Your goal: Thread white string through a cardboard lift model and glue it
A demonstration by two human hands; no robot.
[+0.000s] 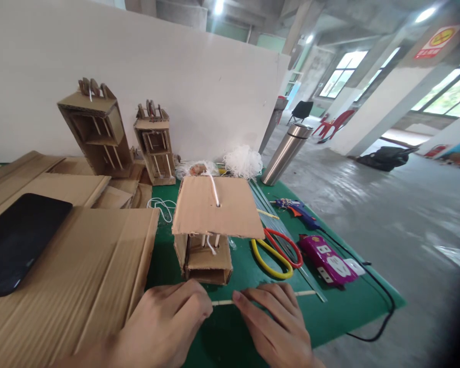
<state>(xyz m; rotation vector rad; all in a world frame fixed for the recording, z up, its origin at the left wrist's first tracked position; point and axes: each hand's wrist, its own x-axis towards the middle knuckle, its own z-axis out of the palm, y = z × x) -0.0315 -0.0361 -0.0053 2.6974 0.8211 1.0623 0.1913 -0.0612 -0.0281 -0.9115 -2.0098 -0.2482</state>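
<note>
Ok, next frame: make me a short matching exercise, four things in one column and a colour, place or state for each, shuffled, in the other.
1. flat black device
2. metal flask
3. power strip
4. thin stick

A. purple
B. held by the left hand and right hand
C. lying on cardboard
D. silver, beside the white tangle

Pairs: 1-C, 2-D, 3-A, 4-B

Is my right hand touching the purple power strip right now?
Apart. The head view shows green tabletop and the clear rods in the gap between your right hand and the power strip.
</note>
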